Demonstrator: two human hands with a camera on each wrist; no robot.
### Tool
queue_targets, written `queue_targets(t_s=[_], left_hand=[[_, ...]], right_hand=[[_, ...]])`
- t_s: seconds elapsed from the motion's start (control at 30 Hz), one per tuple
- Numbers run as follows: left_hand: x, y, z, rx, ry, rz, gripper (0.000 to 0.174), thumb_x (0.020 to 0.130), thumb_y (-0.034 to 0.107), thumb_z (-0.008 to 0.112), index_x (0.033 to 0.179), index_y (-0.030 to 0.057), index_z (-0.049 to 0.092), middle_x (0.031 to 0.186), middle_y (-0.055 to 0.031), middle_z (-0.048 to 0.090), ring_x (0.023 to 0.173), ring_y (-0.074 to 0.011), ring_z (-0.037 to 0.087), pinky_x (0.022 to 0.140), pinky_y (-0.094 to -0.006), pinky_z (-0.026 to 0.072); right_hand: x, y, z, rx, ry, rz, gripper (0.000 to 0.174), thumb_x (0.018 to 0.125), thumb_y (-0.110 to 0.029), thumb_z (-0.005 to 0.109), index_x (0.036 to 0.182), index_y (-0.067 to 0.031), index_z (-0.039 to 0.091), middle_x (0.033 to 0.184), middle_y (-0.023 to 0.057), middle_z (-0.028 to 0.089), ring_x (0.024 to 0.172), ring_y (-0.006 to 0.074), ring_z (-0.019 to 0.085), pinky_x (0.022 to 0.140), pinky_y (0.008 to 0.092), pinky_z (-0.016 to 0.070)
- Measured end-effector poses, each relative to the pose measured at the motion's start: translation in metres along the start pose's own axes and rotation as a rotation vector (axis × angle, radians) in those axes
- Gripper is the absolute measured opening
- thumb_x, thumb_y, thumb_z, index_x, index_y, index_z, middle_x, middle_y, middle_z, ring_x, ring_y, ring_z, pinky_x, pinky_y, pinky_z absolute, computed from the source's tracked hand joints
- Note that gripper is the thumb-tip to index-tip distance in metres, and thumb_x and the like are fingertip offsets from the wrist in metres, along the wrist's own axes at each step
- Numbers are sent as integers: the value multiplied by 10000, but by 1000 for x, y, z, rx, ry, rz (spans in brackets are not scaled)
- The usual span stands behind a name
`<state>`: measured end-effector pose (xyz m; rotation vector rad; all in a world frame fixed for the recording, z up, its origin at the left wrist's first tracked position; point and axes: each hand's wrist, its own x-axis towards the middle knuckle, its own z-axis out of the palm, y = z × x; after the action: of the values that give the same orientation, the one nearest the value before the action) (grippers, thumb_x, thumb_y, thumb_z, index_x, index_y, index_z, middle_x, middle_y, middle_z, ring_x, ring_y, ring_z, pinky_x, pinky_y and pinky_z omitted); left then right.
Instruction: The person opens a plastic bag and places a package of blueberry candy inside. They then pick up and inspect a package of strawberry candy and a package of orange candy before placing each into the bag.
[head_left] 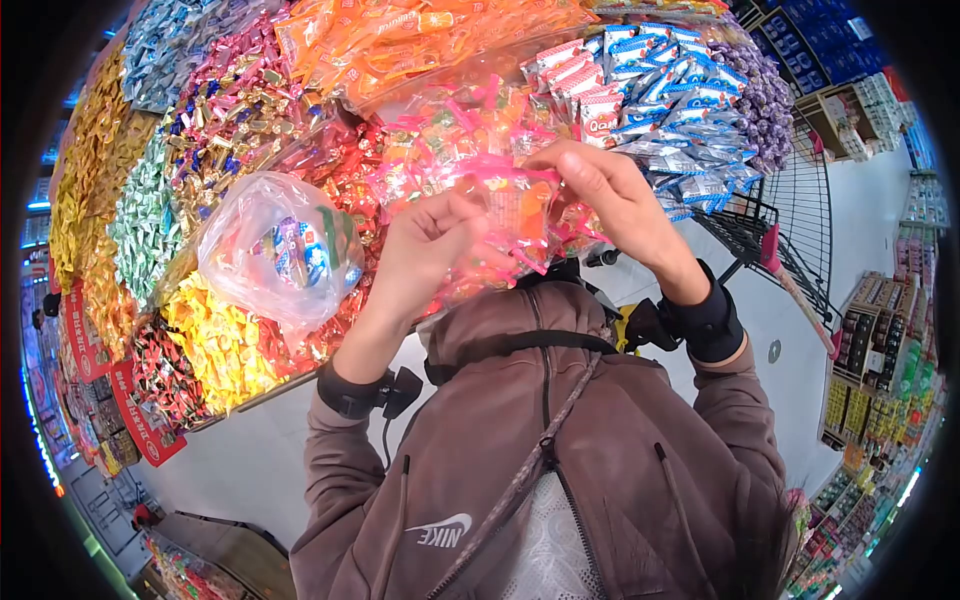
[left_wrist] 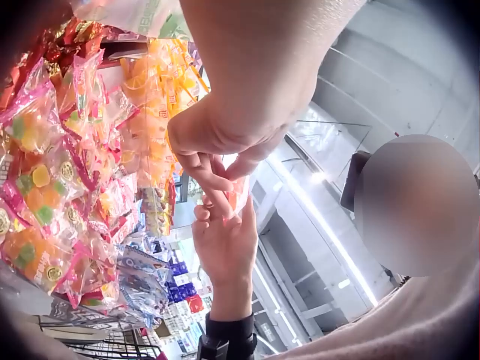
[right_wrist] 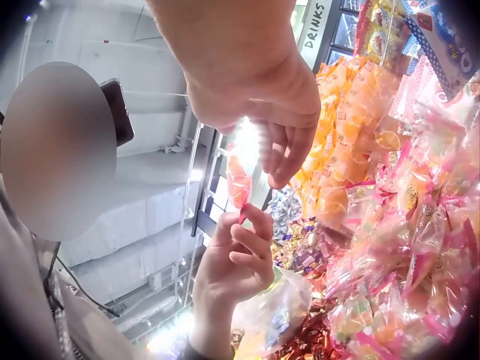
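Note:
A small clear packet of orange and red candy with pink ends (head_left: 518, 212) is held up between both hands, in front of the chest. The left hand (head_left: 425, 245) pinches one end of it between thumb and curled fingers; the right wrist view shows this grip on the packet (right_wrist: 239, 186) most plainly. At the opposite edge, the right hand (head_left: 615, 195) has thumb and bent index finger on the packet, their contact partly hidden by glare. Below the hands lies a heap of similar pink-edged packets (head_left: 440, 125). A knotted clear plastic bag (head_left: 225, 245) with several wrapped pieces inside rests left of the left hand.
Orange packets (head_left: 400, 40) lie beyond the heap, blue and white ones (head_left: 660, 85) to the right, yellow (head_left: 220, 330) and red-black sweets (head_left: 165, 370) at the near left. A wire shopping cart (head_left: 800, 200) stands at the right, with stocked shelves (head_left: 870, 350) behind it.

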<state>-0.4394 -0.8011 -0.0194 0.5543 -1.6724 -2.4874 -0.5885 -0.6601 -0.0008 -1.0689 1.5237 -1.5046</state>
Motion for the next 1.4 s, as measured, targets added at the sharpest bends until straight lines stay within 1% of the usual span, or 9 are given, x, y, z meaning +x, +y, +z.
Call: queue_targets(t_s=[0.03,0.13,0.23,0.37,0.47,0.53,0.73,0.97,1.4], left_hand=[[-1,1,3,-22,-18,-14,77,812,95,518,799,19,510,670,-34,583,620,-157,622,427,-152,364],[-4,-3,4,-50,-54,-39,96,811,112,528,836,21,508,689,-47,590,630,-154,621,434,-158,377],[-9,4,14,0,1,-44,140,805,128,542,887,19,509,727,-56,600,646,-144,618,443,-161,384],[-13,4,21,116,35,30,199,794,137,565,938,10,511,779,-49,603,662,-132,615,458,-165,390],[-13,3,21,150,58,37,193,787,126,575,931,10,524,806,-42,601,668,-132,614,466,-164,391],[-14,5,23,154,74,33,187,784,108,576,929,0,530,807,-50,600,667,-140,616,470,-168,403],[-12,6,25,74,110,54,181,779,58,569,933,-34,544,807,-77,599,655,-161,619,496,-194,458],[-11,4,24,90,118,89,161,779,50,568,911,-41,560,797,-88,604,643,-167,620,506,-210,477],[-8,3,22,110,121,57,173,785,56,561,924,-45,547,799,-106,608,620,-180,620,498,-205,464]], right_hand=[[-1,-1,2,-39,10,12,333,896,-267,378,894,20,549,737,60,549,619,97,527,562,231,426],[-2,0,1,-60,-2,57,293,870,-230,453,724,16,513,613,-6,486,571,46,456,499,212,369],[-2,-2,2,-68,73,65,300,862,-214,468,675,16,512,550,-21,459,524,34,429,454,207,341],[-5,-5,6,-41,129,79,302,856,-206,479,658,18,518,531,-21,460,499,30,424,438,204,337],[-6,-6,8,-23,134,74,299,855,-205,482,664,20,528,541,-16,477,499,30,434,438,202,339],[-6,-4,6,0,119,66,297,854,-204,482,670,24,536,546,-11,490,502,33,447,441,201,346],[-6,1,9,32,207,38,308,854,-197,480,647,26,530,552,0,499,512,39,474,450,201,363],[-6,1,7,50,193,65,316,854,-195,480,626,21,515,555,1,506,507,39,471,447,204,361],[-5,5,3,17,145,98,333,860,-230,464,621,-9,535,532,-1,521,480,22,443,414,188,324]])
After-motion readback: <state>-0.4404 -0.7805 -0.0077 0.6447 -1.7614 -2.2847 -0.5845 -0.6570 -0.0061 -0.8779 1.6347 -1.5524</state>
